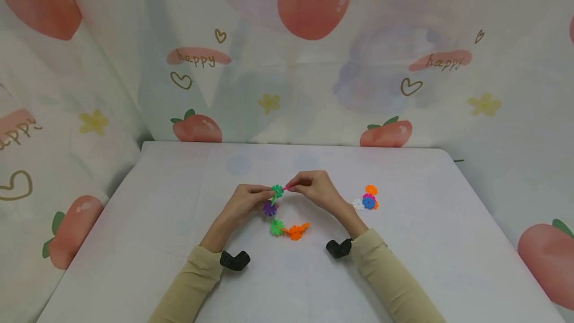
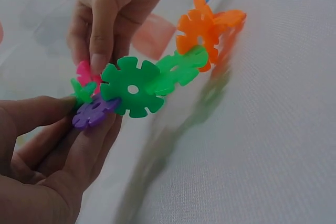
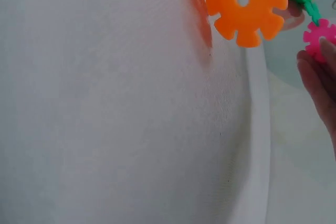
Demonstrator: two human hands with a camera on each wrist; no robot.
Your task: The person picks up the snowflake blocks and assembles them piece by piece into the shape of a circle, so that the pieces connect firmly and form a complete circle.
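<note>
A chain of notched plastic snowflake discs hangs between the hands: a green disc (image 1: 277, 191) on top, then a purple disc (image 1: 269, 209), a light green disc (image 1: 277, 228) and orange discs (image 1: 294, 233) at the lower end. With thumb and fingers, my left hand (image 1: 242, 204) pinches the chain around its green and purple discs. My right hand (image 1: 316, 187) pinches a pink disc (image 3: 316, 36), whose edge meets a green one in the right wrist view. Toward the left wrist camera, a larger-looking green disc (image 2: 132, 88) leads to the orange end.
Right of the right hand, a small group of loose discs lies on the white table (image 1: 426, 243): an orange disc (image 1: 370, 190), a blue disc (image 1: 368, 203), a white disc (image 1: 357, 204) and a pink one. Printed cloth walls stand behind and at both sides.
</note>
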